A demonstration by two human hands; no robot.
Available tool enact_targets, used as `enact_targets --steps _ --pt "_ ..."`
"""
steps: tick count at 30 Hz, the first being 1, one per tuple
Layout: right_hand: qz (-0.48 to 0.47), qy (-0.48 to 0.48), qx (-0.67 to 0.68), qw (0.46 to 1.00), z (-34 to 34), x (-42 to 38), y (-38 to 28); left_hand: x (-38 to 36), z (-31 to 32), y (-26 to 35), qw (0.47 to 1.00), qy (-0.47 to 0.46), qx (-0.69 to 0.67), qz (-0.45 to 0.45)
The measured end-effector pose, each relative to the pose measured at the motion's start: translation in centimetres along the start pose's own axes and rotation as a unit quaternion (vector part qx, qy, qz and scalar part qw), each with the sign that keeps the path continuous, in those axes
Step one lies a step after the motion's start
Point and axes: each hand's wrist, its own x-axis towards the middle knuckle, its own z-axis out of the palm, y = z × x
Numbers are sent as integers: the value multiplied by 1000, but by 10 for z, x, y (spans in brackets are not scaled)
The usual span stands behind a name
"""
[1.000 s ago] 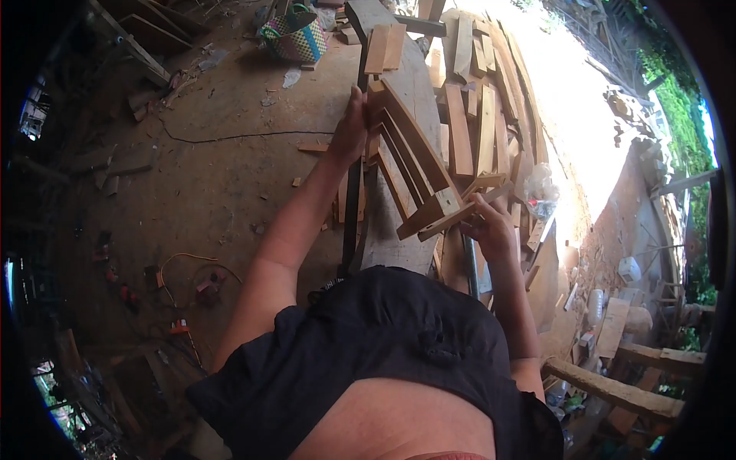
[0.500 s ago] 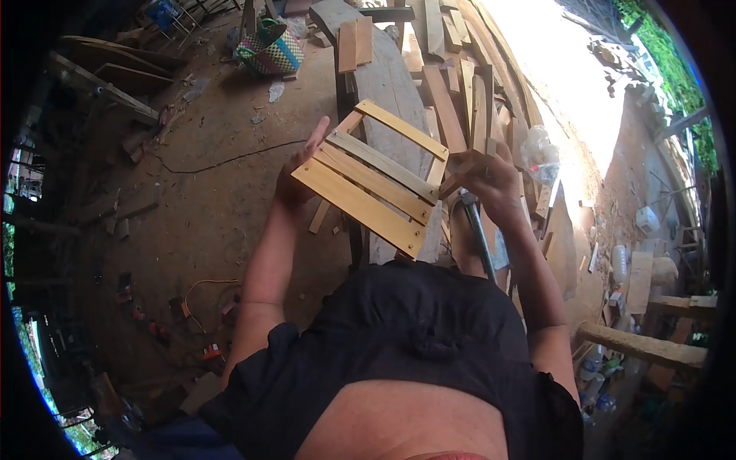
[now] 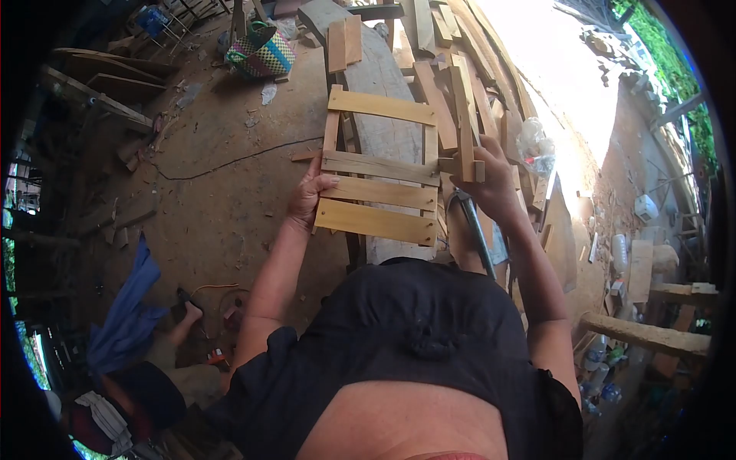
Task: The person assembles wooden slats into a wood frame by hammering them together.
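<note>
A slatted wooden frame (image 3: 379, 213) is held up in front of me, its several cross slats fixed to two side rails. My left hand (image 3: 310, 195) grips its left edge, thumb on a lower slat and fingers behind. On the right, my right hand (image 3: 494, 184) is closed around an upright piece of joined wooden strips (image 3: 465, 126), right beside the frame's right rail. Whether these strips are attached to the frame I cannot tell. Just below that hand, a metal bar with a curved top (image 3: 477, 230) slants toward my lap.
Under the frame runs a thick plank (image 3: 383, 77) with short boards (image 3: 345, 42) on it. Loose wood strips (image 3: 437, 96) lie to its right. A woven basket (image 3: 262, 54) stands on the dirt floor. At lower left is another person in blue cloth (image 3: 126, 307), with a bare hand (image 3: 190, 313) showing.
The slatted frame has turned from a slant to nearly level, and my left hand has shifted lower with its thumb now on a slat. Another person has come into view at lower left.
</note>
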Motion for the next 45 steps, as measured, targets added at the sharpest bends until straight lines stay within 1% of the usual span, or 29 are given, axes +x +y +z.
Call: enact_targets --steps 1,3,5,7,8,10,11,14,16,20,23,25,27,29,30,31,32,33,35,36,38,39,41,42,43,45 --pt "2 5 -28 1000 1 -1 3 -1 3 -4 999 15 -9 39" --pt "9 13 -24 1000 1 -2 0 -3 7 -10 999 16 -12 44" --pt "15 20 -20 999 3 -2 0 -4 8 -17 996 25 -1 86" --pt "-41 53 -53 996 4 -4 4 -3 2 -23 995 21 17 94" --pt "-40 54 -54 996 4 -6 5 -1 2 -24 994 16 36 102" --pt "-76 75 -110 988 2 -10 8 1 0 -25 995 15 16 93" --pt "-75 76 -111 988 2 -11 8 3 1 -26 996 16 -4 85" --pt "-73 82 -95 989 0 -15 10 5 2 -32 996 1 -6 91" --pt "-74 84 -130 985 -3 -16 14 5 6 -35 997 3 -17 78" --pt "-50 94 -119 987 -5 -19 21 6 14 -39 998 3 -46 43" --pt "-47 94 -120 987 -8 -20 19 8 15 -42 999 -4 -34 40" --pt "-37 96 -90 991 -9 -20 18 8 16 -42 999 -8 -35 32" --pt "-34 95 -100 990 -12 -18 23 10 21 -38 999 -13 -36 25" --pt "-30 94 -111 989 -16 -18 20 11 26 -33 996 -17 -86 -11" --pt "-2 95 -7 995 -20 -16 12 11 27 -30 996 -17 -86 -13" --pt "26 95 97 990 -22 -15 8 11 27 -28 992 -61 -110 -24" --pt "34 79 156 984 -25 -13 12 10 32 -23 985 -104 -134 -35" --pt "34 81 155 984 -28 -12 19 9 40 -20 985 -105 -133 -36" --pt "63 55 265 961 -30 -12 31 5 60 -14 997 -16 -73 23" --pt "62 58 265 961 -33 -12 32 4 66 -10 997 -18 -71 23" --pt "114 88 172 974 -38 -13 29 4 77 -4 994 -72 27 78" --pt "116 92 172 974 -41 -13 26 6 81 -2 994 -76 28 75" --pt "172 131 261 941 -45 -12 22 11 91 2 980 -86 120 131" --pt "177 144 245 942 -46 -13 30 14 100 6 969 -86 174 152" --pt "178 148 244 942 -52 -13 34 19 104 8 969 -90 174 151" --pt "266 139 280 912 -60 -12 36 29 110 13 937 -180 207 218"
